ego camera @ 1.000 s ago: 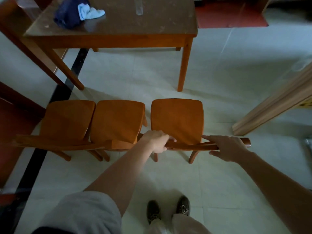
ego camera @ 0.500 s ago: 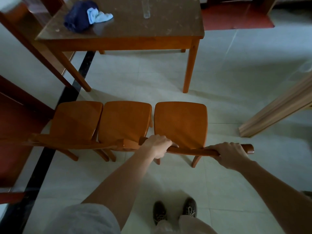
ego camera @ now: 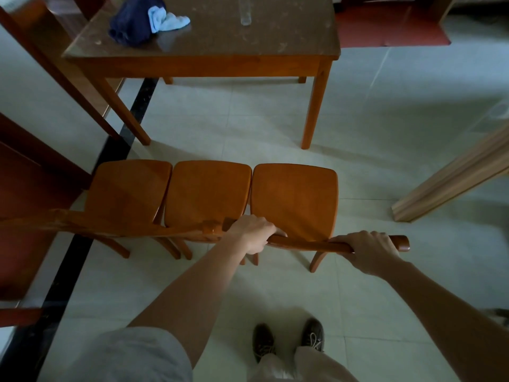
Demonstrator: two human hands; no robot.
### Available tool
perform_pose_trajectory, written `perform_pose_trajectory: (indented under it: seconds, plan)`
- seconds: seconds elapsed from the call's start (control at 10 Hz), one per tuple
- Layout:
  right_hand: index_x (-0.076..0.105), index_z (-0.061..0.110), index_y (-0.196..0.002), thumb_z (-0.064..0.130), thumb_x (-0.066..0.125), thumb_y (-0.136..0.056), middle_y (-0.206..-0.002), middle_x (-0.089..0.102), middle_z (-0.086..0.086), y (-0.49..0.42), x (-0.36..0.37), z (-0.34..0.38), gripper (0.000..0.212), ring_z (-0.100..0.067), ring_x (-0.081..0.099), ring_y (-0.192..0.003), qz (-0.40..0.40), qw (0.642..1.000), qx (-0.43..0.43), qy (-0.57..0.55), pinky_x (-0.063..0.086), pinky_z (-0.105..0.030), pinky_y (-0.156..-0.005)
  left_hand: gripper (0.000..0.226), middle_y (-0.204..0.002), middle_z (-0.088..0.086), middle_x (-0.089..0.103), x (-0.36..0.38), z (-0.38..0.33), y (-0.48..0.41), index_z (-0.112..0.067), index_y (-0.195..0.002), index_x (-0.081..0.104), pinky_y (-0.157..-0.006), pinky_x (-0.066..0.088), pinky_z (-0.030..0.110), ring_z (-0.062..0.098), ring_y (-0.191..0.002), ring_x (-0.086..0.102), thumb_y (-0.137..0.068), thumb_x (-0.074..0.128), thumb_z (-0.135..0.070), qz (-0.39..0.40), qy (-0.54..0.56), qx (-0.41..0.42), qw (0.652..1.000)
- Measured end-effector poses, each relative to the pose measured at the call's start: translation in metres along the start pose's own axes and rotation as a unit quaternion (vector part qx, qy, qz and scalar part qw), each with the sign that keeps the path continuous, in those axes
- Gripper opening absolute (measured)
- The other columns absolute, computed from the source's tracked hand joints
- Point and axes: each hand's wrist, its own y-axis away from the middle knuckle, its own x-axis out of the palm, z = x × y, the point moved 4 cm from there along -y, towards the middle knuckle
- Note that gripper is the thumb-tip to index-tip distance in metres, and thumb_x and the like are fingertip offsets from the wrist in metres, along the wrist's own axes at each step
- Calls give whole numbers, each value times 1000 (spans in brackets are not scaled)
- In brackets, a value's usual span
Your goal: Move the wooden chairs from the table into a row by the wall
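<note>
Three wooden chairs stand side by side on the tiled floor, seen from behind and above. The right chair has its curved top rail under both my hands. My left hand grips the rail's left end and my right hand grips it near the right end. The middle chair touches the right chair's seat edge, and the left chair sits against the middle one. Their backrest rails line up toward the left.
A wooden table stands beyond the chairs with a dark blue and light blue cloth and a glass on it. A wooden door frame juts in at the right. Dark red furniture lies left. My shoes are below.
My right hand went from resting flat on the rail to gripping it. The right chair has closed the gap to the middle chair. The view has shifted slightly.
</note>
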Motion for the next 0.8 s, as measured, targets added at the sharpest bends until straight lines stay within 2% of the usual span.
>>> perform_pose_trajectory:
  seconds: [0.1,0.2,0.3,0.4,0.5,0.6,0.7,0.8]
  plan:
    - [48,57,-139,60,44,-99,-98,73,18,3,3,4,40,-5,65,-72,0,1000,2,9,50,-20,-62,58,-128,2,72,2,1,3,-38,-153,46,-78,65,35,17,-93,75,-104,61,-9,5,3,1,1000]
    - [48,58,-138,63,44,-97,-99,72,20,6,1,7,42,-3,60,-67,-4,1000,-2,10,35,-14,-52,59,-128,2,73,3,0,5,-39,-153,46,-78,64,34,18,-94,75,-104,61,-9,-1,2,6,1000]
    - [47,58,-139,63,44,-96,-99,72,20,6,-1,9,43,-4,62,-69,-2,1000,-6,12,28,-13,-50,57,-132,2,71,4,1,5,-37,-153,46,-86,64,38,21,-102,74,-104,62,-12,-10,-8,14,1000]
    - [50,56,-137,63,46,-96,-98,72,20,5,2,9,42,-4,64,-72,-1,1000,-2,10,36,-14,-54,55,-123,2,74,5,4,5,-35,-153,47,-82,62,35,18,-94,75,-104,63,-18,-20,-19,15,1000]
    - [53,55,-135,62,48,-96,-97,72,20,6,3,7,40,-4,63,-71,-10,1000,-1,-4,40,-16,-56,50,-117,1,75,8,7,4,-33,-150,51,-78,61,33,15,-84,71,-103,65,-25,-31,-24,21,999]
    - [53,51,-135,62,55,-93,-107,71,20,8,-2,13,44,-2,62,-78,1,999,8,-33,40,-14,-61,51,-123,-6,74,3,5,4,-35,-146,54,-72,57,22,5,-82,69,-99,62,-53,8,20,19,1000]
    - [45,52,-139,81,58,-76,-122,57,24,13,-30,35,71,-2,59,-92,-19,976,-5,-219,42,-10,-67,77,-150,-12,58,-29,0,14,-41,-147,50,-103,48,42,12,-129,59,-85,45,-86,-38,239,3,970]
    - [44,57,-134,95,45,-70,-129,55,20,16,-79,63,75,-6,59,-106,-139,917,-12,-374,47,-6,-62,65,-147,-12,59,-77,2,28,-35,-142,54,-109,47,41,12,-133,56,-93,39,-76,-221,346,19,912]
